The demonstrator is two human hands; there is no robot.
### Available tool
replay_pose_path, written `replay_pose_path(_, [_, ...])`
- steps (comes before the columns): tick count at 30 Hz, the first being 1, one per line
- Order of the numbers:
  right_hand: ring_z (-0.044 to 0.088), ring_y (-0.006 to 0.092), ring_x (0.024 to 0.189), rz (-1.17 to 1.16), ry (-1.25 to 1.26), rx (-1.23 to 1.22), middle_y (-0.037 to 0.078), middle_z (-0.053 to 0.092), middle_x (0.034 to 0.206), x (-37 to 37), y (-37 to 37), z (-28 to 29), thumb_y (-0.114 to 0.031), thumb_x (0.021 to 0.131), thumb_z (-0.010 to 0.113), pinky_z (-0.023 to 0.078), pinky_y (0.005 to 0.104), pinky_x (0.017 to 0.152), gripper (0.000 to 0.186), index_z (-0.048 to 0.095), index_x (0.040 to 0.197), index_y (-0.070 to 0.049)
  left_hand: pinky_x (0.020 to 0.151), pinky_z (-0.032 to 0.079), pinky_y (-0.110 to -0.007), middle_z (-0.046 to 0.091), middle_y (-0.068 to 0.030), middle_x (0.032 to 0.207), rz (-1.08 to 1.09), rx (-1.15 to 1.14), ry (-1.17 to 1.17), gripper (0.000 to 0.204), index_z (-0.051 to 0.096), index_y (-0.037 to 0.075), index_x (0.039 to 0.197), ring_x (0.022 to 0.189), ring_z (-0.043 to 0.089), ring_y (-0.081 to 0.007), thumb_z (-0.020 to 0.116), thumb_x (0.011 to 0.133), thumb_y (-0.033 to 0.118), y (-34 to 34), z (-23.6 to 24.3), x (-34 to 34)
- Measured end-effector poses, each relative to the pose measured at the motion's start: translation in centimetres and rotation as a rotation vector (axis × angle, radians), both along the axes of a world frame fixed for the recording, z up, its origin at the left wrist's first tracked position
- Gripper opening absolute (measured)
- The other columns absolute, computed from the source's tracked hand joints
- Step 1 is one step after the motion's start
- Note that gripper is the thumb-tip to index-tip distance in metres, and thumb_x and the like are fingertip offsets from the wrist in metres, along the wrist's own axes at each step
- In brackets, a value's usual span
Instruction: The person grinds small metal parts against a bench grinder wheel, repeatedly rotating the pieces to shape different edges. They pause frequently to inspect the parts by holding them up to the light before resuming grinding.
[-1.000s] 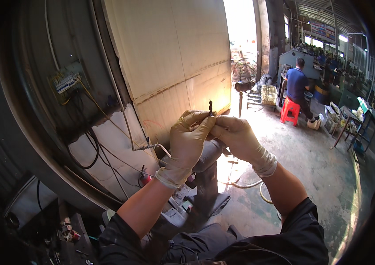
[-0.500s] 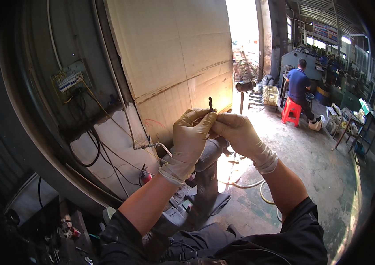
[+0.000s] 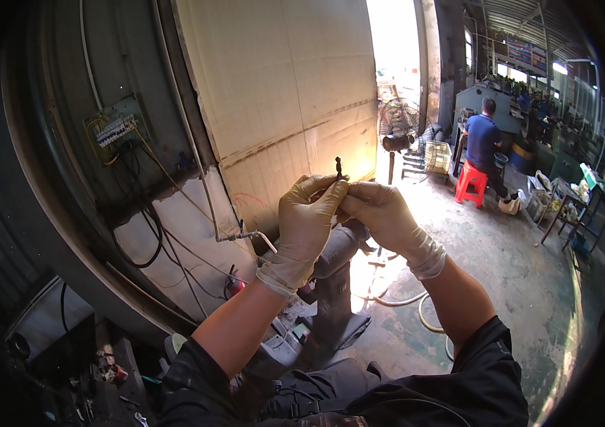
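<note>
Both my hands wear thin, pale gloves and meet in front of me at the middle of the view. Pinched upright between thumb and fingers of my left hand [image 3: 307, 213] is a short, dark, twisted drill bit [image 3: 338, 167], its upper end sticking up above the fingertips. My right hand [image 3: 388, 219] is closed too, its thumb and fingers pressed together at the bit's lower end against the left fingertips. The bit's lower part is hidden by the gloves. Below and just behind the hands stands a dark grinder-like machine on a pedestal [image 3: 332, 288].
A tall pale panel [image 3: 288, 85] stands ahead, with an electrical breaker box [image 3: 117, 132] and cables left of it. A pedestal fan [image 3: 396, 128] is farther off. At right a person in blue [image 3: 484, 135] sits on a red stool [image 3: 470, 181]. A hose [image 3: 398, 300] lies on the floor.
The hands and drill bit hold nearly the same place. The bit seems slightly turned and a touch farther left at its tip; the view has shifted a little.
</note>
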State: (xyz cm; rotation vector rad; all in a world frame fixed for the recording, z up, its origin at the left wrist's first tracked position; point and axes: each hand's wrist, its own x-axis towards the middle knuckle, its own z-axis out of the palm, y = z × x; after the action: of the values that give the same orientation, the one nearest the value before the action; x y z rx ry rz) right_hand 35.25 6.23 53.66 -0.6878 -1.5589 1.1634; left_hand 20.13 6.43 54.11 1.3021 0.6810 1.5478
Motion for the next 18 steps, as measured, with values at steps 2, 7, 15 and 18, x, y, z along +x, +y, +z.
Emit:
replay_pose_path(2, [0.067,0.0126,0.089,-0.033,-0.047,0.002,0.009,0.073,0.100,0.02,-0.05,0.19,-0.013,0.098,0.063,0.054,0.0260,0.083,0.030,0.066,0.119,0.007,0.063,0.054,-0.020,0.070,-0.0027,0.091,0.013,0.000,0.014,0.010,0.069,0.000,0.100,0.077,0.065,-0.0072,0.071,0.094,0.007,-0.04,0.05,-0.09])
replay_pose_path(7, [0.067,0.0125,0.090,-0.053,-0.074,0.019,0.009,0.073,0.100,0.03,0.10,0.31,-0.015,0.098,0.064,0.053,0.0260,0.085,0.030,0.066,0.119,0.007,0.062,0.053,-0.020,0.070,-0.0022,0.089,0.011,0.003,0.013,0.010,0.069,0.000,0.100,0.076,0.065,-0.0068,0.071,0.094,0.008,-0.04,0.28,-0.09])
replay_pose_path(15, [0.067,0.0122,0.090,-0.045,-0.080,0.025,0.009,0.073,0.099,-0.23,-0.07,0.72,-0.014,0.098,0.064,0.054,0.0255,0.084,0.029,0.067,0.118,0.006,0.062,0.055,-0.021,0.070,-0.0027,0.089,0.020,-0.009,0.004,0.010,0.070,0.000,0.100,0.076,0.065,-0.0072,0.072,0.093,0.008,-0.11,0.45,-0.17])
replay_pose_path(18, [0.067,0.0121,0.089,-0.025,-0.046,0.034,0.009,0.073,0.098,-0.28,0.40,0.29,-0.014,0.098,0.064,0.054,0.0255,0.084,0.028,0.067,0.117,0.007,0.062,0.054,-0.021,0.069,-0.0017,0.088,0.041,0.001,0.023,0.010,0.071,0.000,0.099,0.075,0.064,-0.0071,0.072,0.093,0.008,-0.03,0.43,-0.28])
